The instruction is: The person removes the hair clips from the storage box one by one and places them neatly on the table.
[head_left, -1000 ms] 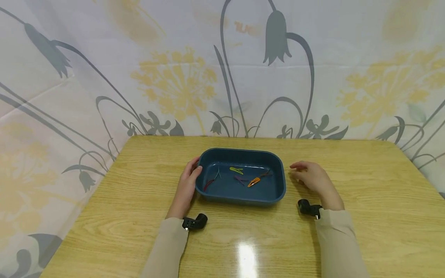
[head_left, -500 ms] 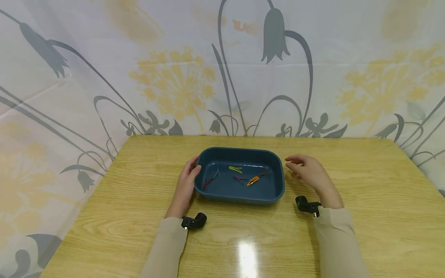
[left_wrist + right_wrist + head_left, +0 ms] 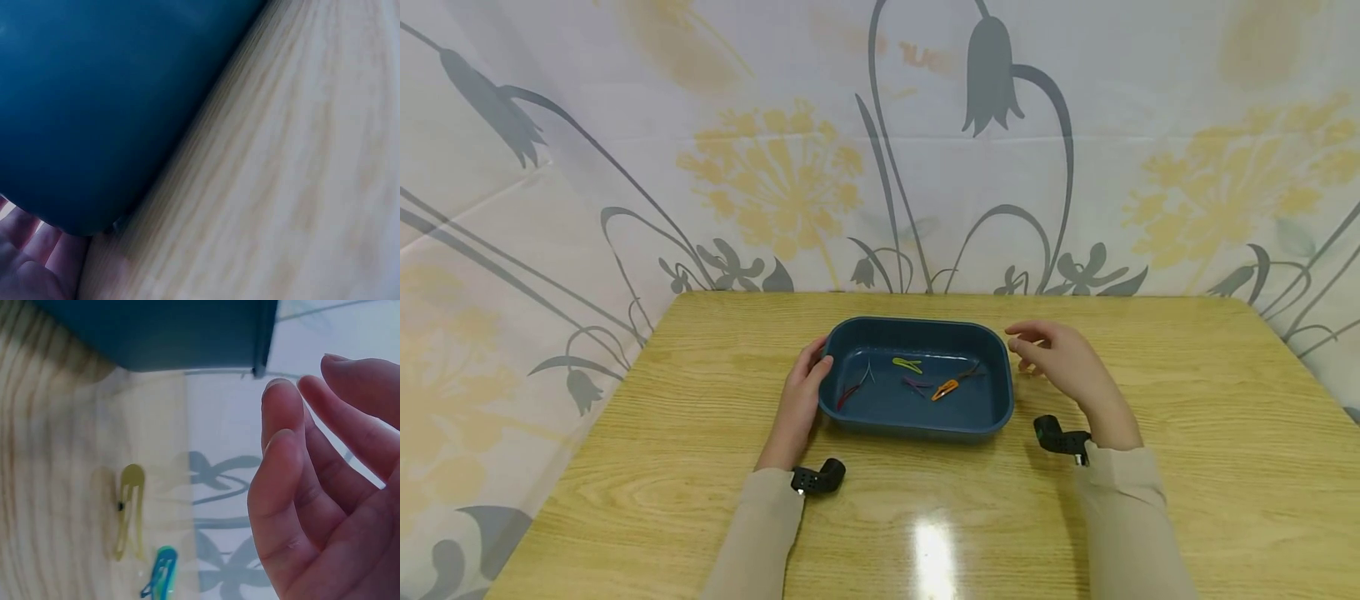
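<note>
A dark blue tray (image 3: 992,417) stands mid-table and holds several hair clips, among them a yellow-green one (image 3: 907,365), an orange one (image 3: 946,389) and a red one (image 3: 848,394). My left hand (image 3: 815,367) grips the tray's left end, thumb over the rim; its fingers (image 3: 31,262) lie under the tray wall (image 3: 94,112). My right hand (image 3: 1028,345) hovers beside the tray's right far corner, holding nothing, fingers (image 3: 281,462) loosely spread. In the right wrist view a yellow clip (image 3: 129,519) and a blue clip (image 3: 159,573) lie on the table past that hand.
The wooden table (image 3: 1187,400) is backed and flanked by a flowered curtain (image 3: 775,167). A black wrist camera sits on each sleeve, left (image 3: 820,477) and right (image 3: 1058,437). A glare spot (image 3: 931,550) lies on the table's near side.
My right hand has lifted and moved left and farther back, toward the tray's right far corner. The left hand and the tray have stayed put.
</note>
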The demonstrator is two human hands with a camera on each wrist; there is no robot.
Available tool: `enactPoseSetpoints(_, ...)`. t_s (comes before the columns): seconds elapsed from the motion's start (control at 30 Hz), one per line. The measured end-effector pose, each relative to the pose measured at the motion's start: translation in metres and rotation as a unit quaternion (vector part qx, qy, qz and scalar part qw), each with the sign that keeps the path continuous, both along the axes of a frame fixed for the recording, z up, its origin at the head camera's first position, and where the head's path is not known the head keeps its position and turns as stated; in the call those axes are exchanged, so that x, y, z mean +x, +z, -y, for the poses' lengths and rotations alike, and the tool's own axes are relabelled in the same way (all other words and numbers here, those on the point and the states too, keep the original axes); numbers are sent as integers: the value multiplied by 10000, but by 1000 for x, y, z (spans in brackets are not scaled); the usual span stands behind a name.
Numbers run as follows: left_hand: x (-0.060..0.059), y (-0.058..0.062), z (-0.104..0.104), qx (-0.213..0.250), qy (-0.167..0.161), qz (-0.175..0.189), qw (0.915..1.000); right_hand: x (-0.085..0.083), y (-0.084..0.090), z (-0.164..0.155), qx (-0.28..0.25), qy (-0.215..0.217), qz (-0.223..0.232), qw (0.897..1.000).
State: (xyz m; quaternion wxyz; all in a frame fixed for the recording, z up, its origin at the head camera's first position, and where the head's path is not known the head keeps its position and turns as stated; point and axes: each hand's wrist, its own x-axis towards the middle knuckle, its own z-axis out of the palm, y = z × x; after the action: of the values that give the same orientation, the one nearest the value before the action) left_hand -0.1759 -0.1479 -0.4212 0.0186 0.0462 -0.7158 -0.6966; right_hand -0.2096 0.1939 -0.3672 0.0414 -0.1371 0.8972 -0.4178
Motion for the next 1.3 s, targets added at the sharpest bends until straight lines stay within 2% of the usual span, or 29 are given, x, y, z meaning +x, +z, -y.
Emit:
enactPoseSetpoints(0.17, -3, -6, 1, -49, 11, -62, 10000, 3, 9, 5, 52, 42, -70, 10000)
enactPoseSetpoints(0.6, -1, -4, 1, -57, -25, 88, 9999, 11, 27, 21, 113, 257, -13, 9996)
enactPoseSetpoints(0.73, -1, -4, 0, -62, -25, 42, 10000, 13, 28, 27, 161, 326, 24, 9993)
enactPoseSetpoints(1.03, -2, -5, 1, -60, -29, 67, 10000, 13, 23, 38, 166, 844, 239, 9960)
enactPoseSetpoints(1.2, 0, -2, 1, -7, -95, 184, 9998, 14, 22, 43, 257, 1073, 503, 9926)
enactPoseSetpoints(1.3, 5, 9, -1, -33, -129, 261, 9996, 14, 21, 46, 430, 1168, 518, 9909)
